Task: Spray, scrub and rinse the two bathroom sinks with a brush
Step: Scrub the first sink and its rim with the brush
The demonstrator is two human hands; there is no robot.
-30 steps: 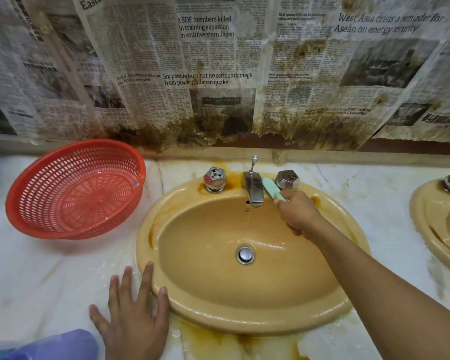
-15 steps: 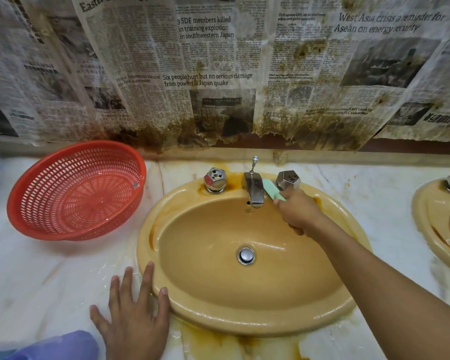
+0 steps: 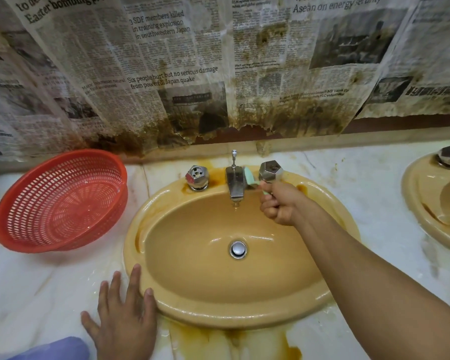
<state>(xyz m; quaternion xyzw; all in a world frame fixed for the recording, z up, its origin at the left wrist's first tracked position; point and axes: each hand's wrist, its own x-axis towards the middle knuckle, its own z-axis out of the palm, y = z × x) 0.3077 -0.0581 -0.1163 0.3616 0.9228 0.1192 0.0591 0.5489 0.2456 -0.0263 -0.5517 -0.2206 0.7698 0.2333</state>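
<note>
Marble, white and veined, forms the surface [image 3: 374, 193], which is wet and marked with rust-brown stains around the near sink and down toward the front edge. Along the back edge the wall is covered by sheets of newspaper [image 3: 166, 61], browned and torn at their lower border. A mustard-yellow sink [image 3: 218, 315] is set into the middle of the surface, its oval bowl wet and glossy. A red perforated basket [image 3: 60, 201] is propped at a tilt toward the back left corner, just beside the sink's left rim. A second sink [image 3: 421, 183] of the same colour is cut off by the right edge.

The right hand [image 3: 278, 203] is reached over the bowl to the back rim, and its grip is closed in a fist round the handle of a mint-green brush [image 3: 250, 176]. The left hand [image 3: 125, 315] is laid flat on the surface near the front edge, fingers straight and spread, fingertips against the sink's front left rim. Nothing is held in its grip. A lilac object [image 3: 52, 349] is cut off at the front left corner.

A chrome spout [image 3: 235, 183] is mounted at the centre of the back rim, flanked by a left knob [image 3: 197, 176] and a right knob [image 3: 270, 171]. The brush head is seen in the gap between spout and right knob, close against both. A chrome drain stopper [image 3: 237, 249] is seated at the bottom of the bowl.
</note>
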